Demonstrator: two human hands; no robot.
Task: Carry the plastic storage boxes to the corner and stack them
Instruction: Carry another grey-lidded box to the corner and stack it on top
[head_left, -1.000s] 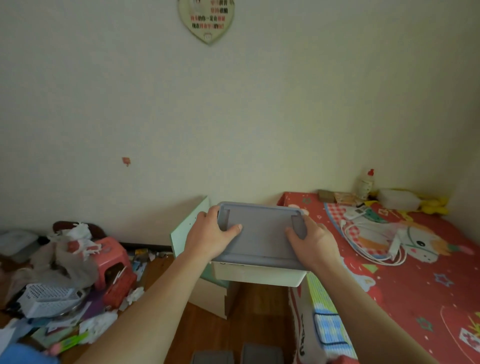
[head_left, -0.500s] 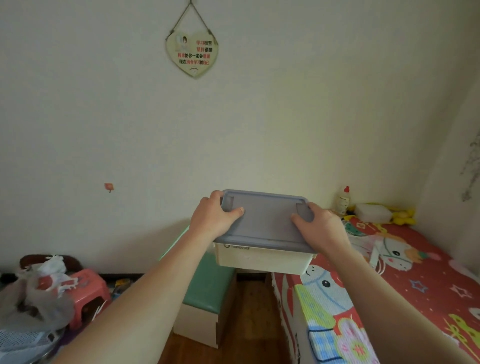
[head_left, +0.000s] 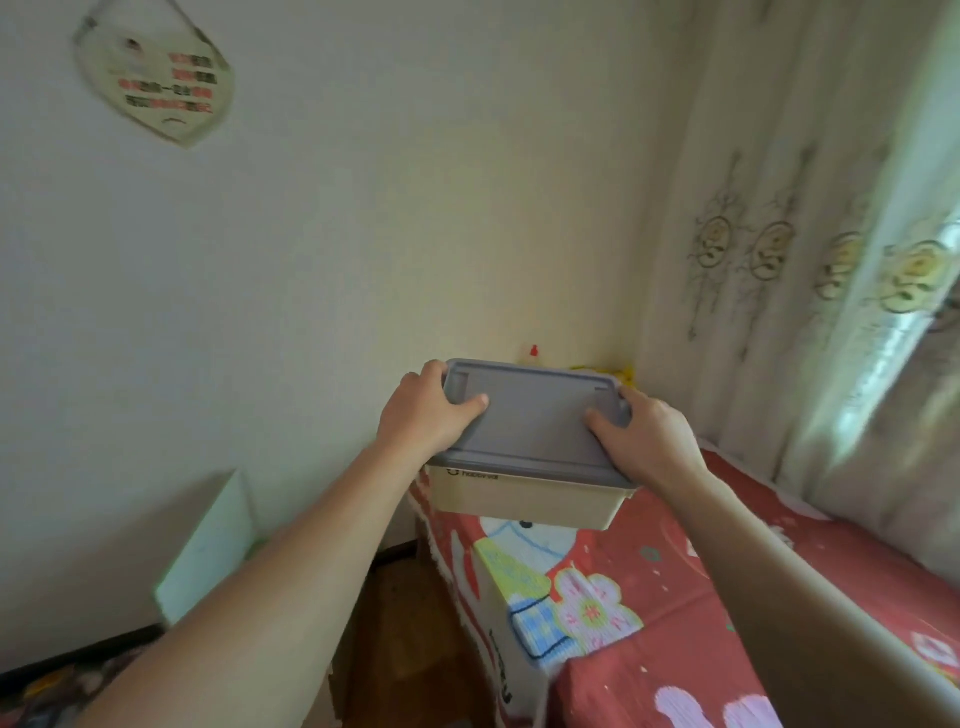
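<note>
I carry one plastic storage box (head_left: 524, 493), cream-bodied with a grey lid (head_left: 535, 421), held level in front of me above the near end of the bed. My left hand (head_left: 423, 413) grips its left end, thumb on the lid and fingers under the rim. My right hand (head_left: 641, 434) grips the right end the same way. The room corner (head_left: 631, 332) lies straight behind the box. What is inside the box is hidden.
A bed with a red cartoon sheet (head_left: 691, 587) fills the lower right. Patterned curtains (head_left: 810, 260) hang along the right. A small bottle (head_left: 531, 352) and something yellow (head_left: 626, 374) sit in the corner. A pale green panel (head_left: 218, 540) leans on the left wall; wooden floor (head_left: 405, 629) runs between.
The view has swung right and up towards the corner, bringing the curtains into sight and losing the floor clutter on the left. The box stays in the same two-handed grip, now over the bed.
</note>
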